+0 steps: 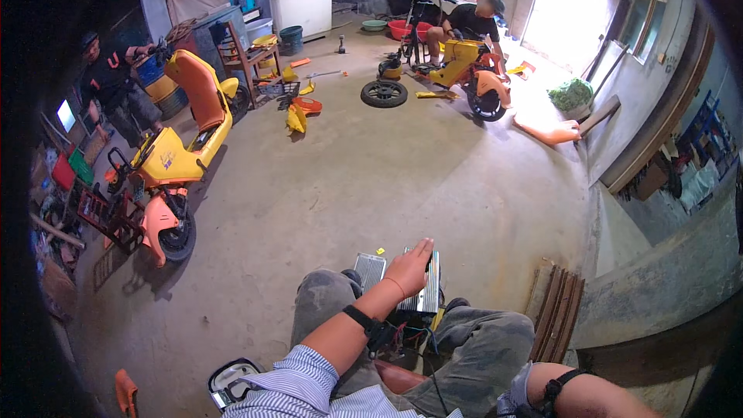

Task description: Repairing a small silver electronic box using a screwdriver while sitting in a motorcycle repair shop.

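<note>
My left hand (409, 268) lies flat on top of a silver finned metal box (426, 291) that stands on the floor between my knees, fingers stretched forward. A second silver finned box (369, 269) sits just left of it. Coloured wires (402, 334) trail from under the box toward me. A black strap circles my left wrist. Only my right forearm (596, 396) shows at the lower right edge, with a black band near the elbow; the right hand itself is out of the picture.
A yellow and orange scooter (172, 156) stands at left beside a person. Another person sits by a stripped yellow scooter (464, 70) at the back, with a loose wheel (384, 94) and yellow panels (297, 116) on the concrete floor. Wooden boards (556, 311) lie at right.
</note>
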Motion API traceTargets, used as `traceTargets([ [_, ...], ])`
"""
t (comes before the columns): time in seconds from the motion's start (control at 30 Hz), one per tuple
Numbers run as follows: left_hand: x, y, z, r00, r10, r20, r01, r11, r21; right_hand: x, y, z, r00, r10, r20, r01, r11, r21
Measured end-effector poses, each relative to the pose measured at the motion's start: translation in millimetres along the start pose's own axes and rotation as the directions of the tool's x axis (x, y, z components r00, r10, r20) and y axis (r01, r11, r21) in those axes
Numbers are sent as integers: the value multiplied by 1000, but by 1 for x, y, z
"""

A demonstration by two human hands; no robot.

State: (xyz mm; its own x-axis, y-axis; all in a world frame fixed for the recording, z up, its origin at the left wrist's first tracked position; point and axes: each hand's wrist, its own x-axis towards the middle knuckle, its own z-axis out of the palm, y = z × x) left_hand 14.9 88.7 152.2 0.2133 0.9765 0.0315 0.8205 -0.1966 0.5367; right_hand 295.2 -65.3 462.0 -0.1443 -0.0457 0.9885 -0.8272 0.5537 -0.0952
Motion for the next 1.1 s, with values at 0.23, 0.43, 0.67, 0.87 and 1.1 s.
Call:
traceTargets([
  [0.23, -1, -5, 1, 1000, -3, 27, 3, 1000, -21, -121, 119, -73, 786, 346, -513, -358, 930, 79],
  [0.43, -3, 3, 1, 999, 39, 12, -38, 998, -47, -292, 202, -85, -248, 566, -786, -892, -450, -43],
  [0.67, 1, -3, 9, 996, 89, 10, -89, 996, -15, -285, 217, -79, -255, 555, -792, -670, -692, -269],
  [0.87, 1, 2, 7, 996, 88, 14, -87, 995, -52, -313, 224, -80, -313, 549, -775, -634, -728, -259],
  [1.1, 5, -14, 38, 996, 88, -13, -89, 991, -99, -304, 220, -69, -124, 593, -796, -661, -648, -379],
])
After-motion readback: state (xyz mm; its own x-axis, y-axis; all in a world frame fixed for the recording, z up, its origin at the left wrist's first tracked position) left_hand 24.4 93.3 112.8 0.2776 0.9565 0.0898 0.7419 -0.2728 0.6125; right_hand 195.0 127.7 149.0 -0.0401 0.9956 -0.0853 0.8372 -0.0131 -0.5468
